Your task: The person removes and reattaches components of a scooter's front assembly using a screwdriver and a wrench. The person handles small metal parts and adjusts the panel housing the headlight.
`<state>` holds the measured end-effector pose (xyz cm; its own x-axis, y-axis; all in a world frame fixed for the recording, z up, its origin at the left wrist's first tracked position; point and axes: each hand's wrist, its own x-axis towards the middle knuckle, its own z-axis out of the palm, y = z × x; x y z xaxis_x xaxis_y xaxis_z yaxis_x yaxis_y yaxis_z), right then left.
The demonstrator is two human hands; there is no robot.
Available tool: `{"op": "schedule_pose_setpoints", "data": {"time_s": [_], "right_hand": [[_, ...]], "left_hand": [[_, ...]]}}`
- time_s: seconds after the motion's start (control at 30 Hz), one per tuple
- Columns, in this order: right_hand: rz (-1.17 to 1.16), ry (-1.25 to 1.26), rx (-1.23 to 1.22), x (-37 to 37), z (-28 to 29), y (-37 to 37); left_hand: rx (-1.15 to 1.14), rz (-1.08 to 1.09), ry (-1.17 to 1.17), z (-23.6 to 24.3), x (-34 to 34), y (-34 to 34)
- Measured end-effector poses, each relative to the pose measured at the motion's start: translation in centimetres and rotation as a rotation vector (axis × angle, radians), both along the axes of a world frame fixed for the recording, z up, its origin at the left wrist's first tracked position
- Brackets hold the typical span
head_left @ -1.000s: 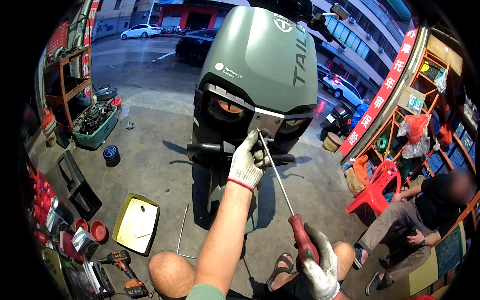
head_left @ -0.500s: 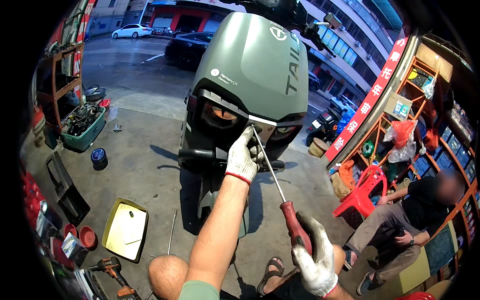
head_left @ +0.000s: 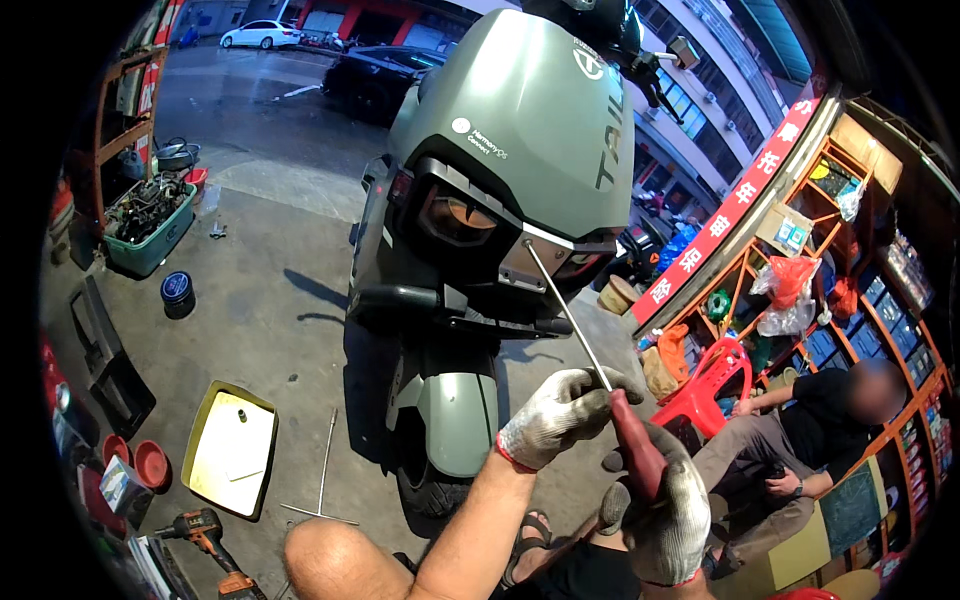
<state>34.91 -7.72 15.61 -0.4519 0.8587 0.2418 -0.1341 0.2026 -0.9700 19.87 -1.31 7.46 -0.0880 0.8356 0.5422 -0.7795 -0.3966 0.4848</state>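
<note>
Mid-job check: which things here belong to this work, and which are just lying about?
In use: red-handled screwdriver, left hand, right hand, green scooter, its silver plate.
Lying about: power drill, T-shaped tool, yellow tray, round tub, parts crate.

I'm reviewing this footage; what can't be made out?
In the head view:
Tip of the screwdriver: too small to tell whether it's seated in the metal plate.
Butt of its red handle: hidden by the right hand.
Right end of the dark car: hidden behind the scooter.

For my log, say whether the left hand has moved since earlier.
Yes: the left hand moved down, away from the silver plate, toward the red screwdriver handle.
</note>
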Motion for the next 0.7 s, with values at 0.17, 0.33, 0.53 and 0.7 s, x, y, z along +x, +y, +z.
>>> {"op": "schedule_pose_setpoints", "data": {"time_s": [0.17, 0.33, 0.53, 0.7], "right_hand": [[-0.296, -0.667, 1.110, 1.9, 0.1, -0.2], [-0.166, -0.263, 0.424, 1.1, 0.1, -0.1], [-0.355, -0.601, 0.818, 1.5, 0.2, -0.4], [-0.264, -0.671, 1.059, 1.9, 0.8, 0.1]], "left_hand": [[-0.053, 0.321, 0.146, 1.8, 0.4, -0.5], [0.018, -0.025, 0.044, 1.7, -0.3, -1.4], [0.017, 0.074, 0.029, 1.5, -0.1, -1.0], [0.030, 0.179, 0.060, 1.6, 0.3, -0.7]]}}
